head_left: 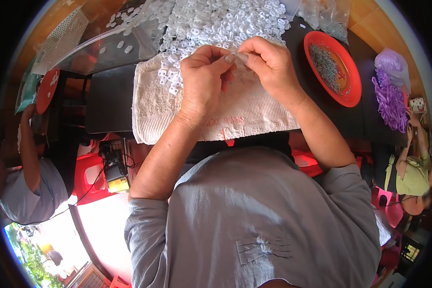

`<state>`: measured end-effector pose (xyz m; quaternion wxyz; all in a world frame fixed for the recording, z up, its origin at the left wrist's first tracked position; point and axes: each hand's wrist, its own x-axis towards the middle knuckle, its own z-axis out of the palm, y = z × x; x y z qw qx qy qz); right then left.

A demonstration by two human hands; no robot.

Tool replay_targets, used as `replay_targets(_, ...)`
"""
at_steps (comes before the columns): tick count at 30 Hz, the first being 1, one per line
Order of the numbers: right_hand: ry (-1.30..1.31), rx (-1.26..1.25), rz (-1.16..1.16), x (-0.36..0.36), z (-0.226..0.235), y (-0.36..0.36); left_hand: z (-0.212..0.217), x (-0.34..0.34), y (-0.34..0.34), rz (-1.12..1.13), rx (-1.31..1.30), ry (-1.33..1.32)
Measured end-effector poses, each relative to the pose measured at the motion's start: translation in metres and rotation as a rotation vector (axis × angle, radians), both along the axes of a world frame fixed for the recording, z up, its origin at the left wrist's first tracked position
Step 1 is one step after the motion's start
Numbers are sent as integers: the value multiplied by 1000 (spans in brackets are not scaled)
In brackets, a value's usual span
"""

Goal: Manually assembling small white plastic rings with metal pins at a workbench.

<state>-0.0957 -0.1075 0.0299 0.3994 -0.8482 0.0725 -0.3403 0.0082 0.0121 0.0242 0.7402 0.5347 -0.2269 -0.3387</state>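
Note:
Both hands meet over a cream towel at the table's near edge. My left hand pinches with thumb and forefinger, its other fingers curled under. Close beside it, my right hand pinches too, thumb and forefinger tips almost touching the left ones. Whatever sits between the fingertips is too small and covered to make out. Just beyond the hands spreads a big heap of small white plastic pieces, many oval with holes. Several small white square pieces with holes lie on the towel left of my left hand.
Right of the towel stands a red oval dish with thin grey metal pins. Farther right lies a bundle of purple strips. A clear plastic tub lies at the left. Other people sit at left and right.

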Motion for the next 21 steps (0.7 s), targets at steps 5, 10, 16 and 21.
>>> replay_targets(5, 25, 215, 18, 4, -8, 8, 2, -5, 2, 33, 8, -32)
replay_targets(10, 66, 357, 37, 3, -5, 11, -2, -3, 0, 62, -25, -5)
replay_targets(16, 158, 361, -45, 10, 12, -2, -7, -4, 3, -32, -51, -104)
replay_targets(21, 283, -106, -1, 48, 21, -27, -1, -8, 9, -361, -41, -301)
